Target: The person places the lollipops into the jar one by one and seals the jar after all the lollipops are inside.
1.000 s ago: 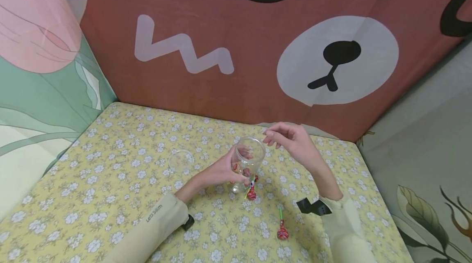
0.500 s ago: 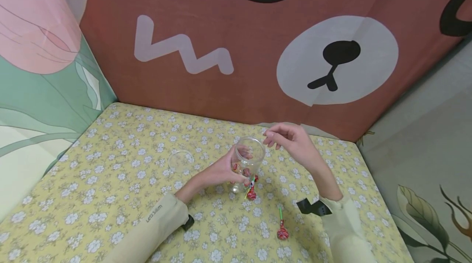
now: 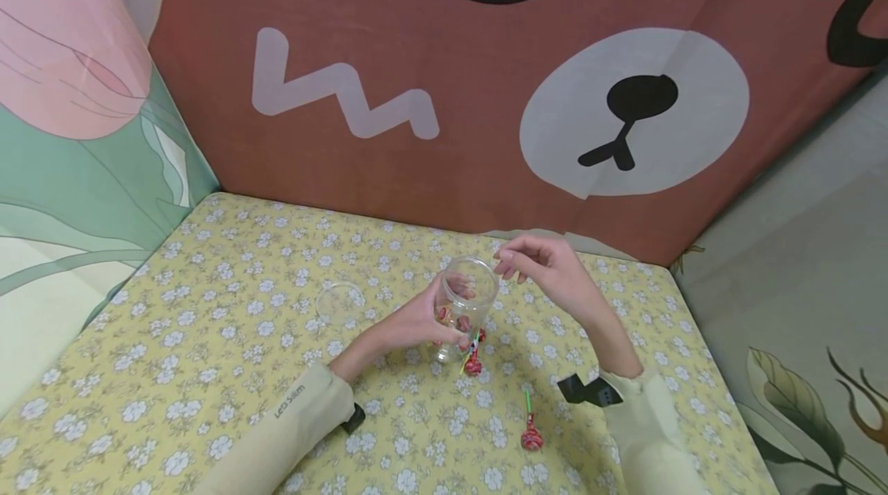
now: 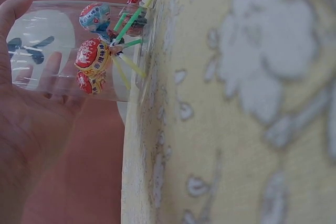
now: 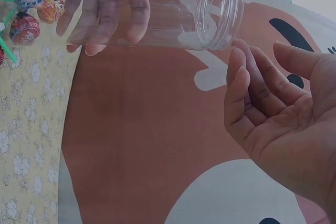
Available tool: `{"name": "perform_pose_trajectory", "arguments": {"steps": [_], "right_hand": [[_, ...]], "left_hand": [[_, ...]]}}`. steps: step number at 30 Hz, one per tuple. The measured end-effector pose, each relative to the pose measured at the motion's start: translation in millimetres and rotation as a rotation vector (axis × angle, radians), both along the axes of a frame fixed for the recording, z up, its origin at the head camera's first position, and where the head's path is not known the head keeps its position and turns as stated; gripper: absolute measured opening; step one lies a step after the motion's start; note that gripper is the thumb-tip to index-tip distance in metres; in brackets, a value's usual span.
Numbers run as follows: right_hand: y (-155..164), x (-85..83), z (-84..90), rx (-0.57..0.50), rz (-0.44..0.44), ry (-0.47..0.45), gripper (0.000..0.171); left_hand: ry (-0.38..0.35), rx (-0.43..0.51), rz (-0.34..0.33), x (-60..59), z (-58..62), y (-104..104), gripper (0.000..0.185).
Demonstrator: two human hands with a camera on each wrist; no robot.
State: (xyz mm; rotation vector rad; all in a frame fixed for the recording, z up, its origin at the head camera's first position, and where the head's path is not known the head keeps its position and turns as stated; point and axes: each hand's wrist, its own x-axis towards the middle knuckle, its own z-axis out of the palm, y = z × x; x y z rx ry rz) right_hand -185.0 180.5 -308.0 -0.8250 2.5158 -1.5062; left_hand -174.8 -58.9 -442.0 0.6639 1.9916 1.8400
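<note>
My left hand (image 3: 416, 321) grips a clear plastic jar (image 3: 477, 316) standing on the table, thumb on the near side and fingers round the far side. Its mouth is uncovered. Several wrapped lollipops (image 4: 93, 56) lie at the bottom of the jar, heads up, with green and yellow sticks downward in the left wrist view. Beside the rim hovers my right hand (image 3: 551, 271), fingers loosely bent and holding nothing; in the right wrist view its fingertips (image 5: 239, 51) are right at the rim. A red lollipop (image 3: 474, 364) lies close against the jar's base.
Another red lollipop (image 3: 531, 437) with a green stick lies nearer the front. Left of the jar is a round clear lid (image 3: 340, 302) on the flowered yellow tablecloth (image 3: 229, 372). A brown printed backdrop (image 3: 361, 179) rises behind the table.
My right hand has sunk very slightly at the rim. Otherwise the jar, left hand and lollipops stay as they were.
</note>
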Motion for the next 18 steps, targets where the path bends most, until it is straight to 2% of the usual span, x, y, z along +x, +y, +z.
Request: {"name": "perform_pose_trajectory", "arguments": {"steps": [18], "right_hand": [[6.0, -2.2, -9.0, 0.001, -0.03, -0.01, 0.02]], "left_hand": [[0.003, -0.01, 0.006, 0.9, 3.0, 0.0, 0.098]]}}
